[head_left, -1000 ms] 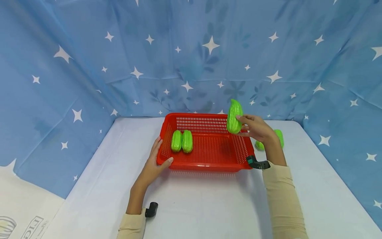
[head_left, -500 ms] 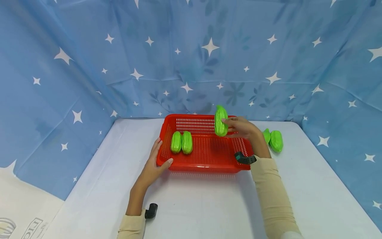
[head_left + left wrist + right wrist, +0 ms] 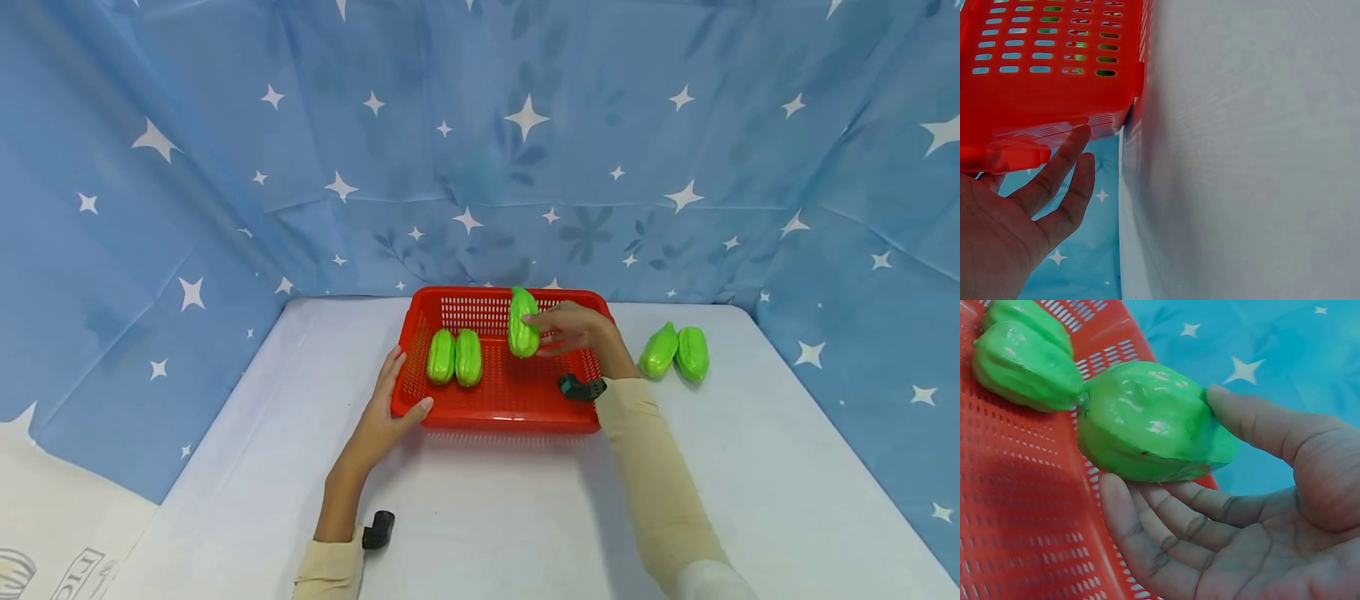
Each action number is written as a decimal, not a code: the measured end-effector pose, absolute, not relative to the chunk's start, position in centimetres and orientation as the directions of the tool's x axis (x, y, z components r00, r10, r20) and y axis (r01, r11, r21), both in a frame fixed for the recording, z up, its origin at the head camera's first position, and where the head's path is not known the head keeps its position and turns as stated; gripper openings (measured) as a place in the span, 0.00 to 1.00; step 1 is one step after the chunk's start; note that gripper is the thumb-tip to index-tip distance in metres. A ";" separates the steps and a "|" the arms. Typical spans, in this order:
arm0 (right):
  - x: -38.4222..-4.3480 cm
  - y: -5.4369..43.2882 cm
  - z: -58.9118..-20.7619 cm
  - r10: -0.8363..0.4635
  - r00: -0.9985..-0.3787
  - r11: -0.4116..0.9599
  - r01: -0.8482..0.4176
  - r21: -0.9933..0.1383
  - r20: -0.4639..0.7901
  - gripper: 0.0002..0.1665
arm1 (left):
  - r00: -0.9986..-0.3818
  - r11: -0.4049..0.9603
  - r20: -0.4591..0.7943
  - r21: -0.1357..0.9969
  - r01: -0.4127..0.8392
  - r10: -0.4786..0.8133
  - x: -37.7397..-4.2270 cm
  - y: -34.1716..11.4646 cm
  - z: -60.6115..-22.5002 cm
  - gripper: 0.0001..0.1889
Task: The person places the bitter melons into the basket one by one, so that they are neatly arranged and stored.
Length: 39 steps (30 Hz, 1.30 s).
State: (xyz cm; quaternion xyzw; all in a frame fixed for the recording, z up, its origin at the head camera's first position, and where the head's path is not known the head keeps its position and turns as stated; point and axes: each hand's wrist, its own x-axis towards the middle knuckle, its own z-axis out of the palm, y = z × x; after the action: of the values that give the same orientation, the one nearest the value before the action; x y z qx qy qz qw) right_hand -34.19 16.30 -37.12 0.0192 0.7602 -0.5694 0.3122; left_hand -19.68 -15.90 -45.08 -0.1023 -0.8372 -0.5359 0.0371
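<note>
My right hand (image 3: 573, 327) pinches a glossy bright-green ridged gourd (image 3: 522, 323) between thumb and fingers, holding it upright over the red plastic basket (image 3: 510, 417). In the right wrist view the thumb lies on one side of the gourd (image 3: 1147, 422), and the fingers are underneath. Two similar gourds (image 3: 455, 357) lie side by side in the basket's left part. My left hand (image 3: 384, 421) rests at the basket's front left corner, thumb by the front rim and fingers along the left side. In the left wrist view, fairly straight fingers (image 3: 1063, 187) reach beside the basket wall (image 3: 1054, 87).
Two more green gourds (image 3: 675, 352) lie on the white tabletop (image 3: 750, 467) right of the basket. Behind the table hangs a blue curtain (image 3: 480, 150) with white stars. Each wrist wears a black camera (image 3: 378, 530).
My right hand has carried the gourd leftward and lower, from the basket's right end to over its middle. The two gourds on the table have come into full view. The left hand stays put.
</note>
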 end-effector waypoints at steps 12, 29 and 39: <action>-35.3 13.3 -38.3 -0.273 -0.719 0.460 0.486 -0.744 -0.639 0.21 | -0.972 0.403 0.194 0.885 0.233 0.135 -20.1 -16.0 -45.6 0.47; -36.3 11.2 -40.4 -0.310 -0.602 0.557 0.512 -0.654 -0.736 0.34 | -0.971 0.409 0.199 0.881 0.237 0.133 -20.0 -16.1 -45.6 0.46; -36.3 10.8 -40.5 -0.297 -0.592 0.571 0.519 -0.636 -0.749 0.31 | -0.972 0.396 0.175 0.891 0.223 0.154 -18.6 -15.4 -42.5 0.45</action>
State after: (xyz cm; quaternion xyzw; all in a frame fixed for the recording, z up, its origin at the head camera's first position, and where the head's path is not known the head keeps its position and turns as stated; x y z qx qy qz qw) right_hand -36.28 10.83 -40.45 0.0725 0.7661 -0.4576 0.4456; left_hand -18.57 -15.44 -42.53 -0.1130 -0.8350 -0.5376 0.0321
